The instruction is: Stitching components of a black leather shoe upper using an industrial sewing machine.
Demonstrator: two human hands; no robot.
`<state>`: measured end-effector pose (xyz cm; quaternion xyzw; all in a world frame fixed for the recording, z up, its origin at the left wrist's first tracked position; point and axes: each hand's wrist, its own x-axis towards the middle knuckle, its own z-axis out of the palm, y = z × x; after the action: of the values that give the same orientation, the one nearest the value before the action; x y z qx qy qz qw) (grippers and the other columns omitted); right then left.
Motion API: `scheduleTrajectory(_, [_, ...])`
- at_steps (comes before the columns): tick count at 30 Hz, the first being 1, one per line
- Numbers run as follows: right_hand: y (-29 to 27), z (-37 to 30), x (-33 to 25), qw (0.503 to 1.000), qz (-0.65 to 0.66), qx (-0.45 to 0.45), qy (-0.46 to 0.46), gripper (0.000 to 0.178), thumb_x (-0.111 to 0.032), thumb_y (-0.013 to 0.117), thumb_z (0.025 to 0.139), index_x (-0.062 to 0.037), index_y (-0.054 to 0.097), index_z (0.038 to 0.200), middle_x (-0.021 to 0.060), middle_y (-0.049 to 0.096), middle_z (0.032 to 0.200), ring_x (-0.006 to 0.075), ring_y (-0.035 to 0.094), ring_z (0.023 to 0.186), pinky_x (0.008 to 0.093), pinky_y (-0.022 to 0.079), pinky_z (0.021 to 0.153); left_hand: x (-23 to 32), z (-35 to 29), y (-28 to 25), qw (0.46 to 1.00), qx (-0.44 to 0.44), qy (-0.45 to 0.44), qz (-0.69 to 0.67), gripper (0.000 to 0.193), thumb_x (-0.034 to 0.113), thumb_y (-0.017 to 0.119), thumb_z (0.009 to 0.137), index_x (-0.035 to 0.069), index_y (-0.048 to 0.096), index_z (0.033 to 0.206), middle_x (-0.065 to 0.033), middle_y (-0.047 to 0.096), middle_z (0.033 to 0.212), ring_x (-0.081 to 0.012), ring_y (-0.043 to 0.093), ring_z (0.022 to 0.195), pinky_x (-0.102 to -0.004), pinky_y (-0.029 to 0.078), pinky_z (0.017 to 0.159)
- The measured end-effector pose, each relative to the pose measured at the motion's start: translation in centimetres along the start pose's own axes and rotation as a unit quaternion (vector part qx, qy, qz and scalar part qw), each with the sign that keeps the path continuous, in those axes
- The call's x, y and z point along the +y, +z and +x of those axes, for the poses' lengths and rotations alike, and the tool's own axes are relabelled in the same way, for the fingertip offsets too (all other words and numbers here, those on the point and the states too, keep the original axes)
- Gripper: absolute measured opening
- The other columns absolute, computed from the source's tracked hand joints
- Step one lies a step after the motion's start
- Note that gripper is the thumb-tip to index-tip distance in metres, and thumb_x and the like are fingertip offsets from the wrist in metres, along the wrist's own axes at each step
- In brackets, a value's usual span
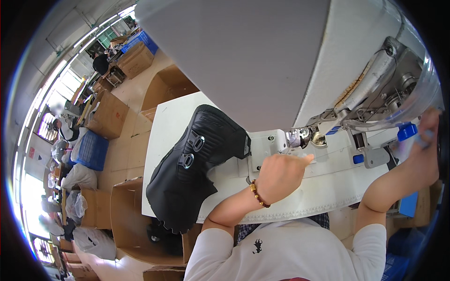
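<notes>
On the white machine table (328,185), my left hand (282,177) is closed beside the needle area of a sewing machine (304,137). Its fingertips are pressed together near the metal parts; whatever they may pinch is too small to make out. A beaded bracelet (255,193) circles that wrist. My right hand (425,133) is raised at the machine's right side, near a blue part (407,131), and motion smears its fingers. Left of my left hand lies a black boot upper (187,173) with two metal eyelet buckles, its narrower end reaching the machine's bed.
The machine's large white head (234,61) overhangs the table. Cardboard boxes stand left, one open box (126,220) holding dark pieces beside the table edge. Farther off are a blue crate (93,150), plastic bags (95,242) and people (100,63) at benches.
</notes>
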<state>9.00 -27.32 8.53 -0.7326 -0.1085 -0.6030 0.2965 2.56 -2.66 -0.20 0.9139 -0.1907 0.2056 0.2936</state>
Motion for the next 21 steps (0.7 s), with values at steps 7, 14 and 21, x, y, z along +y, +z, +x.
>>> scheduleTrajectory(7, [1.0,0.5,3.4,0.838,0.511,0.042,0.185,0.008,-0.003,0.051,0.081,0.0034,0.051,0.085,0.0148,0.057,0.081,0.0121,0.050,0.060,0.0203,0.038,0.051,0.2,-0.1,-0.5,1.000,0.010,0.010,-0.010,0.025,0.003,0.054,0.069,0.011,0.065,0.090,-0.0078,0.048,0.048,-0.0231,0.045,0.040,-0.0300,0.034,0.039])
scheduleTrajectory(14, [0.1,-2.3,5.4,0.880,0.427,0.065,0.197,0.010,-0.002,0.052,0.080,0.0020,0.050,0.088,0.0155,0.053,0.085,0.0154,0.051,0.069,0.0210,0.040,0.059,0.3,-0.2,-0.4,1.000,0.006,0.006,0.021,0.025,0.003,0.054,0.069,0.010,0.065,0.090,-0.0075,0.048,0.048,-0.0232,0.045,0.040,-0.0303,0.034,0.039])
scheduleTrajectory(21, [0.4,2.8,-1.3,0.898,0.421,-0.005,0.127,0.008,-0.005,0.048,0.083,0.0034,0.049,0.082,0.0152,0.053,0.078,0.0144,0.048,0.064,0.0257,0.041,0.065,0.4,-0.4,0.3,0.999,0.017,0.002,0.028,0.027,0.004,0.055,0.069,0.012,0.064,0.092,-0.0067,0.048,0.048,-0.0227,0.046,0.040,-0.0305,0.035,0.039])
